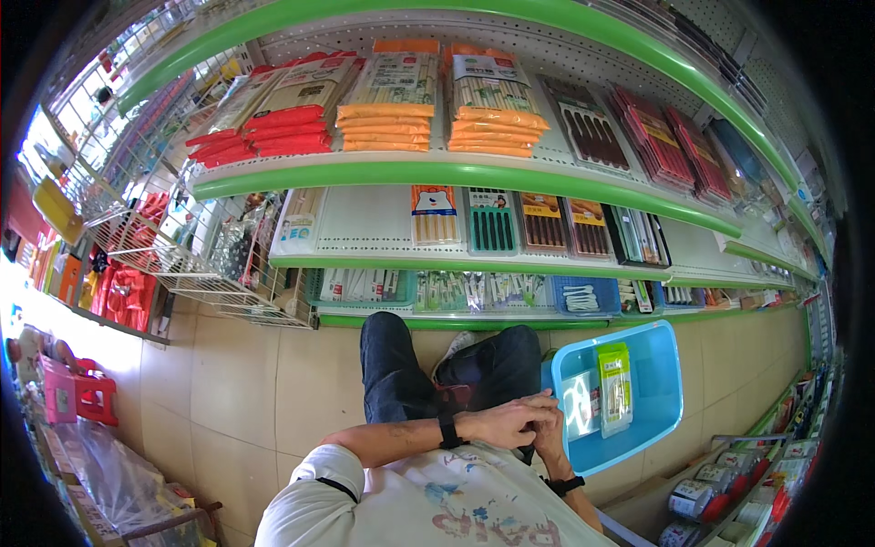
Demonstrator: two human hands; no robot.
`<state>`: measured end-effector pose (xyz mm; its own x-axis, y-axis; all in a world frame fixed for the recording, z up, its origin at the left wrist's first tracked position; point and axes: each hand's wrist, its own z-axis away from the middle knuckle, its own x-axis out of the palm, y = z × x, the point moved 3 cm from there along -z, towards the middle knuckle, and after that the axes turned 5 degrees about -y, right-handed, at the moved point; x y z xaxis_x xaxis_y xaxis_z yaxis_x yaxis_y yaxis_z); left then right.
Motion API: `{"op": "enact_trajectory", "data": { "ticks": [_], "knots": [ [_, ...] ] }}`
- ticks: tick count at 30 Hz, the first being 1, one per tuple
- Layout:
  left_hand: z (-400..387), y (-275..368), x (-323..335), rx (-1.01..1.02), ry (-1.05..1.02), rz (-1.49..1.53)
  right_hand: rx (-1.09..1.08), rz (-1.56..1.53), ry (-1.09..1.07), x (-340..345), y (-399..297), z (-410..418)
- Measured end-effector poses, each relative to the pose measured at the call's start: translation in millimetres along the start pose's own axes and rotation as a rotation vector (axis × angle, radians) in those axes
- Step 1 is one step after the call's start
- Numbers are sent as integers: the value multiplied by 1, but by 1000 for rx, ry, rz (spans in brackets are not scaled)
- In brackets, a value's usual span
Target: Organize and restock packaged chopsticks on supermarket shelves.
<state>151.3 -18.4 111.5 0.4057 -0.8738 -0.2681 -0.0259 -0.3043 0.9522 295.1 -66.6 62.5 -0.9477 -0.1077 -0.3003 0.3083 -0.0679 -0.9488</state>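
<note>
My left hand (504, 422) reaches across my lap and meets my right hand (549, 436). Their fingers overlap at the near left rim of a light blue plastic bin (655, 427). Whether anything is between the fingers is hidden. Inside the bin lie a pack with a green top and a clear front (616, 390) and a flat, shiny, clear-wrapped pack (581, 405). Each wrist has a black band. My legs (386, 369) in dark trousers are bent in front of the shelving.
Orange-ended chopstick packs (386, 126) and red-ended packs (294, 130) are stacked on the upper shelf (451, 174). Boxed chopsticks (491, 222) stand below, above baskets of small utensils (581, 297). A white wire rack (198, 273) is left; enamel-like mugs (690, 496) sit lower right.
</note>
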Motion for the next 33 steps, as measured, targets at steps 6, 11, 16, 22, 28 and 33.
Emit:
{"op": "enact_trajectory", "data": {
  "ticks": [6, 11, 16, 22, 28, 33],
  "knots": [
    [0, -6, 2, 25, 7, -22, 64, -22, 49, 3, -11, -1],
    [0, -3, 2, 35, 32, 3, 105, -68, 26, 2, -7, 0],
    [-4, -5, 5, 53, 43, -4, 181, -430, 47, 3, 21, 1],
    [-9, -1, 4, -6, -28, 83, 183, -609, 82, 1, 31, 2],
    [-16, -5, 6, 34, -14, 17, 181, -610, 151, 0, 35, -1],
    [-18, -7, -9, -14, 109, 78, 44, -560, 169, -5, 63, -4]
  ]
}}
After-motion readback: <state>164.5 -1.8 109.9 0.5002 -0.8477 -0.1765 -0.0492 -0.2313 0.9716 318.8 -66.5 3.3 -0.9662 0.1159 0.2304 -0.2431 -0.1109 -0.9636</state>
